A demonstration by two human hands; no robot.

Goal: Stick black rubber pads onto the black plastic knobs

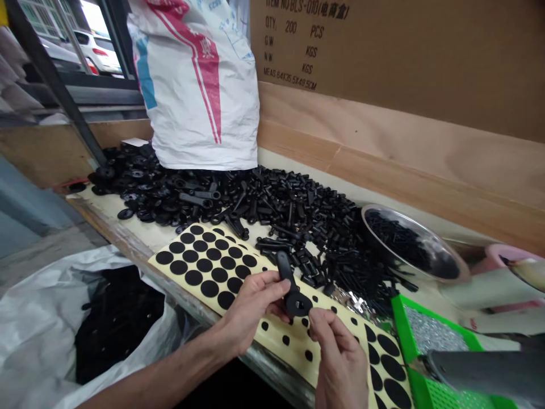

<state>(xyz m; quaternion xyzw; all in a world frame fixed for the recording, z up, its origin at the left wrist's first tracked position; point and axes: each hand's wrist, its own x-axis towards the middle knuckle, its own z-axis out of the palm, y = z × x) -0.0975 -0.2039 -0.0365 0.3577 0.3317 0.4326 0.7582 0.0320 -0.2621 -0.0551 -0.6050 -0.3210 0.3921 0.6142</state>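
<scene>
- You're holding a black plastic handle (293, 289) up over the near part of the worktop, with its round end pointing toward your right hand.
- Your left hand (255, 309) grips the handle's narrow stem, with the left fingers (272, 282) clenched around it.
- Your right hand (336, 352) is just beside the round end. The right fingers (321, 324) are pinched together at its edge, but you can't tell if they hold anything small.
- Under both hands lies a yellow backing sheet (293, 355) dotted with black rubber circles (193, 277). Large circles sit to the left and right, and small ones (285, 339) lie in the middle.
- The sheet rests on the worktop (170, 298), across its near edge.
- Farther off, a big heap of black plastic parts (272, 199) spreads along the worktop, reaching the sheet's far edge.
- To the right, a steel bowl (409, 244) holds black screws, and a green tray (438, 335) holds small silver pieces.
- A white woven sack (200, 85) leans at the far side of the heap, beside a cardboard carton (383, 40).
- Off the worktop's near left edge, an open plastic bag (38, 324) holds black parts (114, 318).
</scene>
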